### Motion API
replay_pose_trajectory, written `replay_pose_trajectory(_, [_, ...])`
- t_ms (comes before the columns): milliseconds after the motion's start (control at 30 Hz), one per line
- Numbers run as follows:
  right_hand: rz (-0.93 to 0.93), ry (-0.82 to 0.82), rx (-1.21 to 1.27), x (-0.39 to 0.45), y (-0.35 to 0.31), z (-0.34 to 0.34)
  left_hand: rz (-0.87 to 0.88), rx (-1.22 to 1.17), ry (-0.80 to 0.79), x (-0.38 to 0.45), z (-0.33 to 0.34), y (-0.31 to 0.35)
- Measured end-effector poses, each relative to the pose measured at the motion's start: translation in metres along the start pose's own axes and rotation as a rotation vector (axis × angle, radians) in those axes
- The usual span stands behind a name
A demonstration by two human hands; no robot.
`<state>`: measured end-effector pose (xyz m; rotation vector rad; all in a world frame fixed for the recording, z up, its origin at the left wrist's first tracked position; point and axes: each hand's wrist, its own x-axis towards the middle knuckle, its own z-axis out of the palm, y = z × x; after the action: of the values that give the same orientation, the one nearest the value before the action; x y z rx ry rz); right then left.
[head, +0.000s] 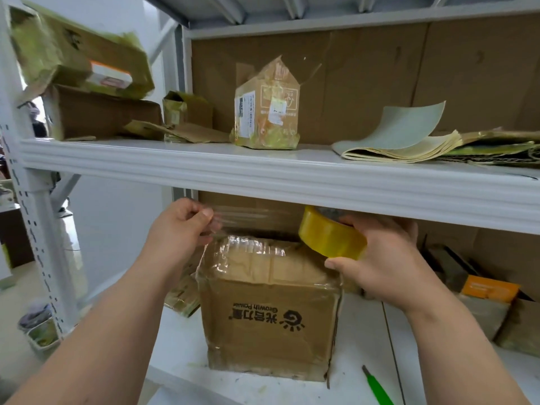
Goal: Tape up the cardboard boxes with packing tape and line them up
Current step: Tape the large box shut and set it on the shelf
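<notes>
A printed brown cardboard box (268,314) stands on the lower white metal shelf (365,346), below the upper white shelf board (263,173), with a yellowish roll of packing tape (330,233) above its right top edge and a green-handled tool (377,387) lying to its right front.

The cardboard box (268,311) on the lower shelf bears an upside-down black logo reading "Growth Power" with Chinese characters beside it. Labels on the upper-shelf boxes are too blurred to read.
</notes>
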<state>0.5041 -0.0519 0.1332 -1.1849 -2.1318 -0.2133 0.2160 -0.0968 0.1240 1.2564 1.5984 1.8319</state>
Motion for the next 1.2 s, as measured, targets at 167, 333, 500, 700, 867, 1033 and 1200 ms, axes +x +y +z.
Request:
replay_pose_trajectory(167, [0.012, 0.010, -0.029, 0.012, 0.002, 0.015, -0.084, -0.025, -0.090, 0.020, 0.003, -0.010])
replay_pose_trajectory(333, [0.053, -0.042, -0.065, 0.022, -0.001, 0.030, -0.197, -0.014, -0.167, 0.035, 0.008, -0.024])
replay_pose_trajectory(500, [0.089, -0.117, 0.013, 0.015, -0.001, 0.040, -0.241, 0.086, -0.255, 0.045, 0.005, -0.027])
replay_pose_trajectory(700, [0.090, -0.106, 0.023, -0.003, 0.002, 0.048, -0.117, 0.531, -0.289, 0.043, 0.009, -0.041])
replay_pose_trajectory(867, [0.030, -0.110, 0.043, -0.018, 0.007, 0.050, -0.029, 0.612, -0.228, 0.025, 0.011, -0.056])
replay_pose_trajectory(1033, [0.003, -0.118, 0.087, -0.020, 0.007, 0.042, -0.039, 0.487, -0.129, 0.005, 0.014, -0.065])
replay_pose_trajectory(1200, [0.015, -0.129, 0.221, -0.010, 0.006, 0.033, 0.086, 0.457, -0.110, -0.004, 0.011, -0.062])
